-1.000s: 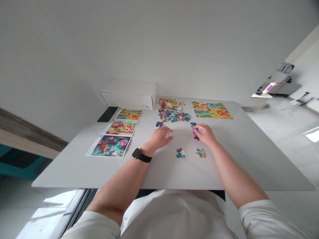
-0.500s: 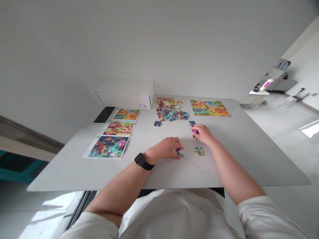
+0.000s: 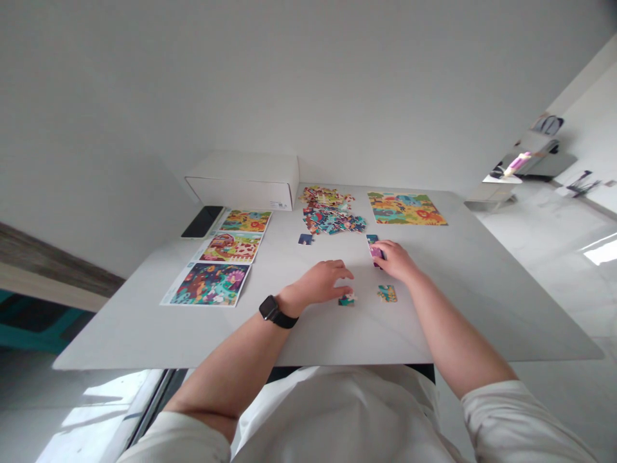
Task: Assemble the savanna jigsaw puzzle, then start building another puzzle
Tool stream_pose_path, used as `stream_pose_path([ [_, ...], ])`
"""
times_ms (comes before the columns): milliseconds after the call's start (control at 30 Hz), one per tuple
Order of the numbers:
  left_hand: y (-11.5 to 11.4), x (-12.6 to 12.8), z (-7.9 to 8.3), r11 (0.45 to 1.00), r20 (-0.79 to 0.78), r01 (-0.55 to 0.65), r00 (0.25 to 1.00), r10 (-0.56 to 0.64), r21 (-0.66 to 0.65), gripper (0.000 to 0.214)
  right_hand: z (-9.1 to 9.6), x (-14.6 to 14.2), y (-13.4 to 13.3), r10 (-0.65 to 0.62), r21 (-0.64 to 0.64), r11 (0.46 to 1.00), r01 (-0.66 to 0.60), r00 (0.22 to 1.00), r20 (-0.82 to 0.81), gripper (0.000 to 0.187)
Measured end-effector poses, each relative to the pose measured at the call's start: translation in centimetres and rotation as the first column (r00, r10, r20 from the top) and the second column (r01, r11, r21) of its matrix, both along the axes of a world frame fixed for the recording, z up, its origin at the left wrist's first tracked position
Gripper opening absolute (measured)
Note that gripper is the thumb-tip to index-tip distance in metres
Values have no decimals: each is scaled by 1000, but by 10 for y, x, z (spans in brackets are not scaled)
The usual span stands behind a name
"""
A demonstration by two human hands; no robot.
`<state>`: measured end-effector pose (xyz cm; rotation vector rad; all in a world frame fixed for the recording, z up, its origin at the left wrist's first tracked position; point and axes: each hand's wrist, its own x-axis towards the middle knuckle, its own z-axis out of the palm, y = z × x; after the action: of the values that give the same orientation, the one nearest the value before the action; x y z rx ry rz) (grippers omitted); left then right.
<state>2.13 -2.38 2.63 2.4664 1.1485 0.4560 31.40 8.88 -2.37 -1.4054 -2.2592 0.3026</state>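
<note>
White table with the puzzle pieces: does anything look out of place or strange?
Nothing stands out: no damage or spill shows. The multicoloured cardboard jigsaw pieces lie in a heap on the white table, with a few pieces apart.

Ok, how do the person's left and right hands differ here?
The left hand wears a black smartwatch at the wrist; the right hand has a bare wrist. The left hand's fingers touch a jigsaw piece nearer the person; the right hand is on purple pieces farther away. Both are bare and over the white tabletop.
</note>
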Motion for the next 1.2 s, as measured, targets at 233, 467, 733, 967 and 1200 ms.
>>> stream_pose_path([
  [233, 3, -1, 7, 962, 42, -271, 962, 270, 18, 26, 23, -6, -4, -6, 58, 998, 17, 981, -193, 28],
  [467, 6, -5, 12, 898, -67, -440, 895, 440, 16, 45, 46, -23, 19, -40, -142, 990, -12, 932, -359, 24],
  [733, 9, -6, 10, 827, -97, -560, 827, 554, -49, 32, 67, -80, 71, -44, -219, 975, -20, 958, -282, 21],
  [967, 14, -12, 5, 806, -126, -587, 808, 575, -83, 43, 62, -161, 93, 50, -162, 986, -47, 999, 11, 23],
  [1200, 10, -10, 6, 793, -162, -601, 796, 583, -101, 53, 52, -212, 112, -22, -177, 983, 57, 981, 194, 51],
])
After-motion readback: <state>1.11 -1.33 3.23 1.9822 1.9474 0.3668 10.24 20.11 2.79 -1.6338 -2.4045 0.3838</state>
